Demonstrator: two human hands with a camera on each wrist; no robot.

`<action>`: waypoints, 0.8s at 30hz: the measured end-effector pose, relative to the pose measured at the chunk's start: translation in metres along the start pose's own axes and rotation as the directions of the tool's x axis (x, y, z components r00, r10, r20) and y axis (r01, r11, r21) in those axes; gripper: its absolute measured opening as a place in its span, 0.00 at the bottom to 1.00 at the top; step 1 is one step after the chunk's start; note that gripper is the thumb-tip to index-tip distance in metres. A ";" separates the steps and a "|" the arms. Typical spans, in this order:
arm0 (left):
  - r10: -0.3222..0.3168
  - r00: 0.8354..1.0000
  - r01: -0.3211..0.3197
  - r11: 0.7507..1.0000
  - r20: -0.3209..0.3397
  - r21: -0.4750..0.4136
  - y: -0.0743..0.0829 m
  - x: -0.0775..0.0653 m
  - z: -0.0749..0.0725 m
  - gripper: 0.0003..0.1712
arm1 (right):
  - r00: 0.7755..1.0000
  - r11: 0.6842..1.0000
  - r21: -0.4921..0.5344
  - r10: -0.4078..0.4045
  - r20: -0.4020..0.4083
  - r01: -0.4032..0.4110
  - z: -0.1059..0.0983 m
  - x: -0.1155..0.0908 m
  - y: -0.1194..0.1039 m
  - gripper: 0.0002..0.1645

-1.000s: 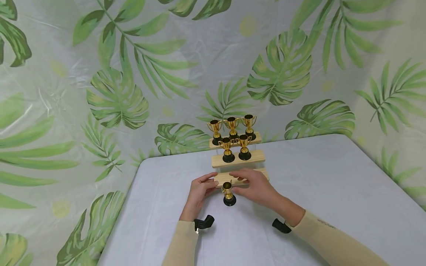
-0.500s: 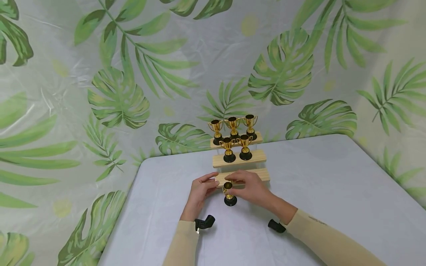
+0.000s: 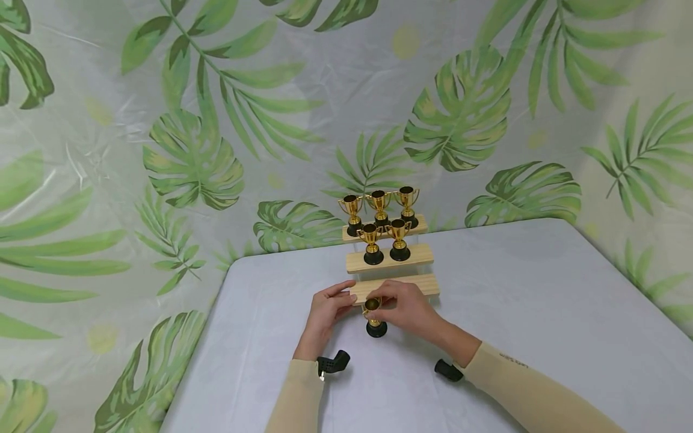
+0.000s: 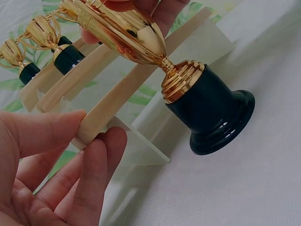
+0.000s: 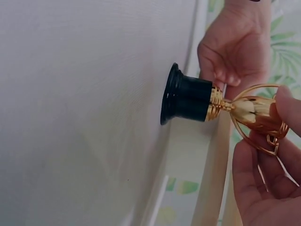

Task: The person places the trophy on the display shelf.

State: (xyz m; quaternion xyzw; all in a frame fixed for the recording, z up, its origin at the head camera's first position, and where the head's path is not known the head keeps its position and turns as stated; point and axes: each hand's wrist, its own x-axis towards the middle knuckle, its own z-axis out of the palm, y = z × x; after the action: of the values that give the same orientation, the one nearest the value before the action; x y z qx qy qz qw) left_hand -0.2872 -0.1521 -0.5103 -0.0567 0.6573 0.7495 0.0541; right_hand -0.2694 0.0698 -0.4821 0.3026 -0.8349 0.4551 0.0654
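Note:
My right hand [image 3: 408, 310] pinches the gold cup of a small trophy [image 3: 376, 328] between thumb and fingers. Its black round base [image 5: 188, 99] points down at the table; whether it touches the cloth I cannot tell. Behind it stands a three-step display rack with wooden planks and clear supports. With thumb and fingers, my left hand [image 3: 325, 310] pinches the left end of the lowest plank [image 4: 113, 99]. Two similar trophies [image 3: 399, 240] stand upright on the middle plank [image 3: 417, 255], and three more [image 3: 380, 207] on the top plank [image 3: 422, 224].
A white cloth covers the table [image 3: 514, 300]. A leaf-printed curtain [image 3: 303, 120] hangs close behind the rack. Each wrist carries a black camera mount [image 3: 334, 362].
My right hand has moved left and its fingers have closed on the trophy's cup. The trophy has shifted very slightly. My left hand stays on the plank's end.

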 end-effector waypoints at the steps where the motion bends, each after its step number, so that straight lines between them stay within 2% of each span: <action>1: -0.001 1.000 0.001 1.000 0.001 0.001 0.000 0.000 0.000 0.23 | 1.000 1.000 -0.012 -0.007 -0.009 0.007 0.000 0.000 0.000 0.18; 6: 0.000 1.000 0.000 1.000 0.005 0.002 -0.001 0.001 0.000 0.25 | 0.998 0.999 -0.028 -0.036 -0.052 0.035 0.002 -0.001 -0.003 0.16; 13: 0.000 1.000 0.000 1.000 0.002 -0.008 -0.002 0.002 -0.001 0.24 | 0.997 1.000 -0.006 0.005 -0.073 -0.006 0.002 -0.004 -0.007 0.15; 24: -0.004 1.000 0.004 1.000 -0.005 -0.008 -0.001 0.000 0.000 0.23 | 0.996 1.000 -0.003 0.003 -0.087 -0.003 0.004 -0.006 -0.006 0.14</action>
State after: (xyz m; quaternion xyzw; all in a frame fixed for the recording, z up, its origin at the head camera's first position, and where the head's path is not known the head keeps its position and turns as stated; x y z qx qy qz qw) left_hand -0.2873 -0.1519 -0.5117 -0.0604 0.6543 0.7519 0.0538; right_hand -0.2602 0.0671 -0.4825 0.2810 -0.8323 0.4668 0.1016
